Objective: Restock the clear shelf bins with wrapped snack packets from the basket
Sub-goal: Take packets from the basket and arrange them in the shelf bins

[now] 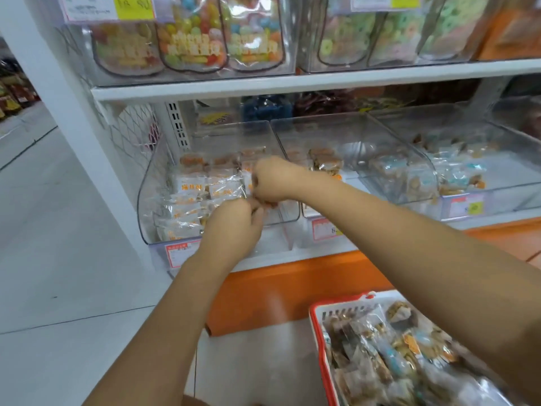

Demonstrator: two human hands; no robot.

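Forearms nearest me, left forearm & right forearm, both stretched up to the white shelf.

Risks, L to R: white-and-orange wrapped snack packets just left of my fingers sit loose in the clear plastic shelf bin. A careless shove could topple the rows. The small orange-brown packet at my fingertips is slick film, prob. pinched by an edge only, so it may slip & drop to the pale floor. Down-right of my fingers, the red-rimmed white plastic basket, heaped w/ pkts, sits beneath my right forearm. Pulling back low could knock it.

Pose: left hand knuckles up, fingers curled, thumb meeting them on that packet. Right hand just above, touching the left, wrist bent down, fingers curled onto the same packet. Blur hides the exact grip.
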